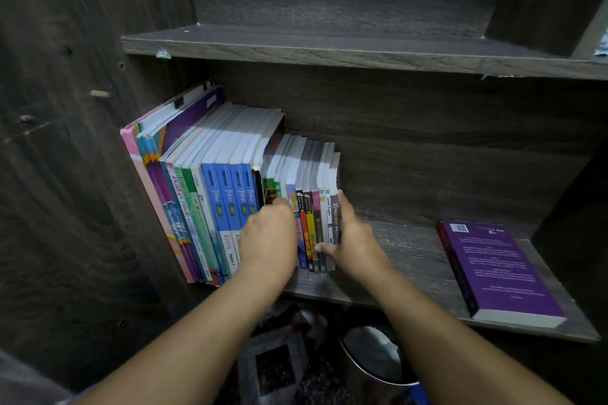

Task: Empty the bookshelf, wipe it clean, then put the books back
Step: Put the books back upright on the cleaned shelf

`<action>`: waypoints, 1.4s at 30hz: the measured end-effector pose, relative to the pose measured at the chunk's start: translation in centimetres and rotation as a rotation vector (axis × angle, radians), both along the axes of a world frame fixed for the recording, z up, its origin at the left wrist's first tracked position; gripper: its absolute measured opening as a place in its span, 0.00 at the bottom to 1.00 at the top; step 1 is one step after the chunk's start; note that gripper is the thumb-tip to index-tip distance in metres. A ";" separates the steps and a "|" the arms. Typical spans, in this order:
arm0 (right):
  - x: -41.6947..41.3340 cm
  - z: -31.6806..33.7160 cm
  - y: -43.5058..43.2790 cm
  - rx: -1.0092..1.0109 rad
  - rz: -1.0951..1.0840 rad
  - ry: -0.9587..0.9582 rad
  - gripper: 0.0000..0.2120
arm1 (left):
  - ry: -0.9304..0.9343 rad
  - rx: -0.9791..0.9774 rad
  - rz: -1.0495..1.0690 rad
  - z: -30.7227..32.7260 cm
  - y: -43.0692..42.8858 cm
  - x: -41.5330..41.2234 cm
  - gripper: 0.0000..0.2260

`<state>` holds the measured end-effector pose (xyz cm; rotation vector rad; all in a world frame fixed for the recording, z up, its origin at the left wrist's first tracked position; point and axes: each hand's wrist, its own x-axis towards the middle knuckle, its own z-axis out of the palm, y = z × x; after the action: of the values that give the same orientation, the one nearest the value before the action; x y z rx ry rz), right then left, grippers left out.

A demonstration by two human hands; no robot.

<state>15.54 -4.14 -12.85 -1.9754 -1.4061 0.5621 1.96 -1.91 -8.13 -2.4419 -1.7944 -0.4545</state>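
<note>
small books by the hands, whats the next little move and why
Probably press the small books left, flush against the taller row: the left hand and right hand grip the set's two sides, and bare shelf lies past its right end, so it could topple.

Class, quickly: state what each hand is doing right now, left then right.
Left hand: fingers curled onto the left end of the small paperbacks.
Right hand: grips the right end of the same stack, thumb on the spines.

Upright books (230,194) packed left on dark shelf (394,250); purple book (503,270) flat right.
</note>
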 end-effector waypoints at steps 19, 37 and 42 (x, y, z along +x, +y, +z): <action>-1.3 -1.1 1.3 -0.226 -0.104 0.002 0.52 | -0.248 -0.027 -0.073 -0.6 0.6 0.2 0.13; 0.8 0.4 1.0 -0.066 0.002 0.017 0.54 | -0.344 -0.003 -0.108 -0.3 2.0 0.2 0.22; 0.8 -0.3 1.0 -0.055 -0.001 0.020 0.53 | -0.350 0.010 -0.088 -0.1 2.0 0.5 0.20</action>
<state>16.32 -3.16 -13.11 -2.0081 -1.3911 0.6239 2.49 0.09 -8.21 -2.5693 -1.7947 -0.9489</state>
